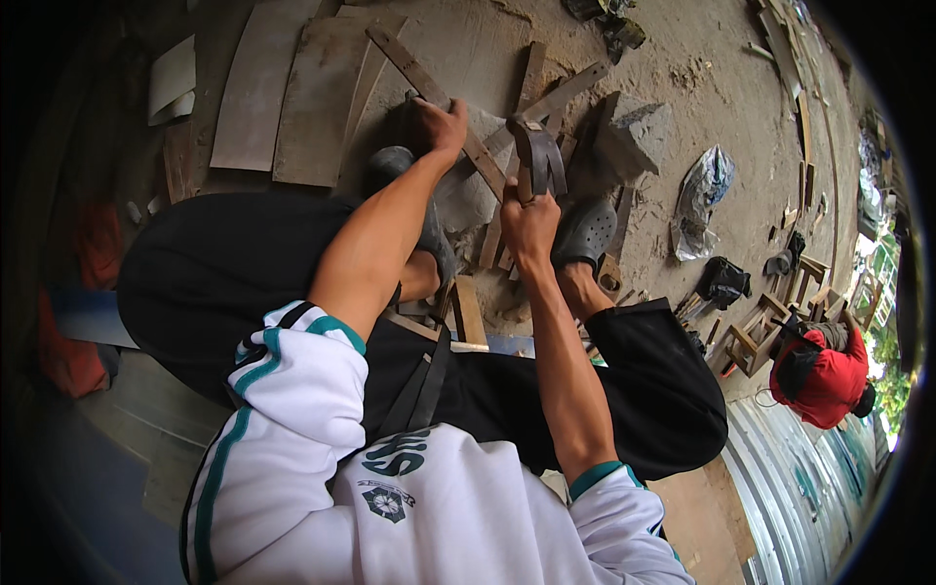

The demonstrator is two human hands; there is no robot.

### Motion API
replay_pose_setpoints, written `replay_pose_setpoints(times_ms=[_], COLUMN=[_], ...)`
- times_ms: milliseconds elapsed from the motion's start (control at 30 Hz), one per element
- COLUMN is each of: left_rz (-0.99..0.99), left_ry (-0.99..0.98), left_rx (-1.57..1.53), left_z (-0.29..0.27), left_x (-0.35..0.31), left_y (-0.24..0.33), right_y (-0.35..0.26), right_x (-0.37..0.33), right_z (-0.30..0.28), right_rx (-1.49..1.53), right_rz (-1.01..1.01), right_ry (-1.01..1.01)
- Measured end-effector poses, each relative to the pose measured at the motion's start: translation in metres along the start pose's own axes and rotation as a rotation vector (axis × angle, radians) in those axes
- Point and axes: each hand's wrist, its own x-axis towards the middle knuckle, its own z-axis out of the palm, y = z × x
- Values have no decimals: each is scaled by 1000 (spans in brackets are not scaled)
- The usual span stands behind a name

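Note:
My left hand [441,129] is closed around a long narrow wooden strip [405,63], which slants from the upper left down toward my right hand. The claw hammer [542,161] is gripped in my right hand [531,224], its dark head raised just beyond my knuckles. The strip's lower end passes close to the right hand; whether they touch I cannot tell. Behind the hammer lies another wooden strip [575,90], slanting the other way. A grey stone block [478,190] sits beneath the held strip, between my feet in dark clogs [590,232].
Wide flat boards [317,102] lie at the upper left. To the right are a rough concrete block [636,138], a crumpled silvery plastic bag [704,200] and a black bag [723,283]. Farther right, a person in red [824,375] is beside a wooden frame [756,331]. Corrugated metal sheeting [790,478] lies lower right.

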Motion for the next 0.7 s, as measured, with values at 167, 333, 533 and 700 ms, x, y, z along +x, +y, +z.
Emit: replay_pose_setpoints(times_ms=[167,333,533,700], left_rz=[-17,33,2,38], left_ry=[-115,-17,-91,-44], left_rx=[11,62,55,-56], left_z=[-9,-1,-17,-12], left_x=[-6,-2,-6,5], left_y=[19,-5,24,6], right_y=[30,1,47,26], right_x=[-3,1,-2,-5], right_z=[19,7,19,12], right_rx=[-139,-82,-261,-142], right_rz=[56,76,39,33], right_ry=[-85,-77,-149,-129])
